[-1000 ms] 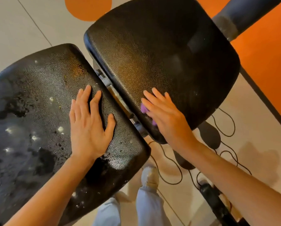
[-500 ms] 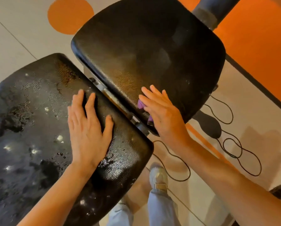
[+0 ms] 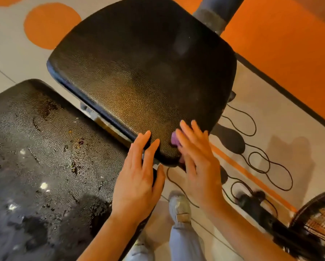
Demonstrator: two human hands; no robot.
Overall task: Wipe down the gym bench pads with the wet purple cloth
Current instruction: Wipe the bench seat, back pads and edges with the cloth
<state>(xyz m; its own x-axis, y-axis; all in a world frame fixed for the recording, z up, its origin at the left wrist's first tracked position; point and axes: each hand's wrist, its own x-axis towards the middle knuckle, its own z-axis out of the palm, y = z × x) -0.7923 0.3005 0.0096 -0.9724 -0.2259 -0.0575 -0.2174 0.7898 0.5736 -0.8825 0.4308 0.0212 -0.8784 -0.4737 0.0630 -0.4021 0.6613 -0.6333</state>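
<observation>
Two black textured bench pads fill the view. The far pad [image 3: 139,63] sits higher at centre; the near pad [image 3: 44,157] lies at left, wet and speckled with droplets. My right hand [image 3: 197,162] presses the purple cloth [image 3: 174,140] flat against the far pad's near right corner, fingers straight; only a small bit of cloth shows under the fingers. My left hand [image 3: 139,176] lies flat with straight fingers across the gap, palm on the near pad's right end, fingertips reaching the far pad's corner.
A metal bracket [image 3: 101,117] shows in the gap between the pads. A dark post [image 3: 218,10] rises behind the far pad. Black cables [image 3: 261,162] loop on the floor at right, by a fan grille [image 3: 319,223]. My shoe [image 3: 179,206] is below.
My right hand slid the cloth toward the far pad's near right corner. My left hand moved right along the near pad to its end. The view shifted, pads now further left.
</observation>
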